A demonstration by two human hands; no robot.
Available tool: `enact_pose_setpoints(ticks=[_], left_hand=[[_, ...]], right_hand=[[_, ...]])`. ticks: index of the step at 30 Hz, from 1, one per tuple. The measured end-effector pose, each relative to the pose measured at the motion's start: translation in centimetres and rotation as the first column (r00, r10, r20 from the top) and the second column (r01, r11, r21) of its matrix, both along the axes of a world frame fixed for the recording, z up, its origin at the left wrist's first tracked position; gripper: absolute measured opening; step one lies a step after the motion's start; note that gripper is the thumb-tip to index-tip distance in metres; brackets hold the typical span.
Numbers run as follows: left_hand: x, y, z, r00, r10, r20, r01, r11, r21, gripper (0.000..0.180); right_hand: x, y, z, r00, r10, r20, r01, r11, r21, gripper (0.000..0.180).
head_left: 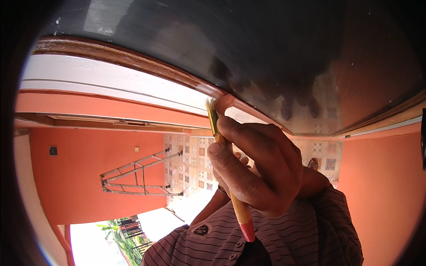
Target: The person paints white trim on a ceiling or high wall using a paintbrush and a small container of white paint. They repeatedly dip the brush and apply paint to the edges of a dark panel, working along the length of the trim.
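My right hand [262, 164] is closed round a paintbrush [239, 206], pinching it between thumb and fingers near the metal band. The brush has pale bristles, a brass-coloured band and a wooden handle with a red end. Its bristle tip is beside the brown wooden trim [173, 71] along a dark glossy panel [275, 48]; I cannot tell whether they touch. Near the bristles the trim looks smooth and reddish brown; farther left it looks worn. Behind the right hand, my left hand [242, 158] shows only a few fingertips; the rest, and anything it holds, is hidden.
A metal stepladder [137, 175] stands on the patterned tile floor [191, 164] by an orange wall [80, 173]. A white strip [111, 80] runs beside the trim. Another orange wall [381, 186] is at the right. Bright light and plants [128, 244] show through an opening at the lower left.
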State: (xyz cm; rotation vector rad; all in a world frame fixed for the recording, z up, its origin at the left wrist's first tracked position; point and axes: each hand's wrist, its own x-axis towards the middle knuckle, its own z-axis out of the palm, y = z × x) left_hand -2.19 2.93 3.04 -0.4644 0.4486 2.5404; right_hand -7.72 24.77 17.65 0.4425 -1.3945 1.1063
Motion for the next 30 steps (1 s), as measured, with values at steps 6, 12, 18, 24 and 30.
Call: enact_pose_setpoints(ticks=[6, 12, 18, 24, 30], left_hand=[[0.8, 0.0, 0.7, 1.0, 0.014, -0.018, -0.014, 1.0, -0.002, 0.049], [0.8, 0.2, 1.1, 0.999, 0.023, -0.044, -0.023, 1.0, 0.009, 0.05], [0.7, 1.0, 1.1, 0.997, 0.029, -0.066, -0.028, 0.999, 0.017, 0.051], [-0.3, 1.7, 0.7, 0.997, 0.026, -0.07, -0.024, 0.999, 0.022, 0.052], [0.5, 1.3, 0.9, 0.994, 0.078, -0.073, -0.077, 0.997, 0.01, 0.052]], right_hand=[[-0.5, -0.2, 0.6, 1.0, -0.015, -0.024, 0.013, 0.999, -0.047, 0.026], [-0.6, -0.9, 1.8, 0.999, 0.006, -0.032, -0.008, 0.997, -0.072, 0.022], [-1.0, -0.5, 1.9, 0.998, -0.002, -0.06, -0.002, 0.998, -0.071, 0.019], [-1.2, -0.4, 2.2, 0.997, 0.0, -0.081, -0.008, 0.995, -0.098, 0.015], [-1.3, 0.0, 2.8, 0.995, 0.028, -0.097, -0.035, 0.997, -0.075, 0.013]])
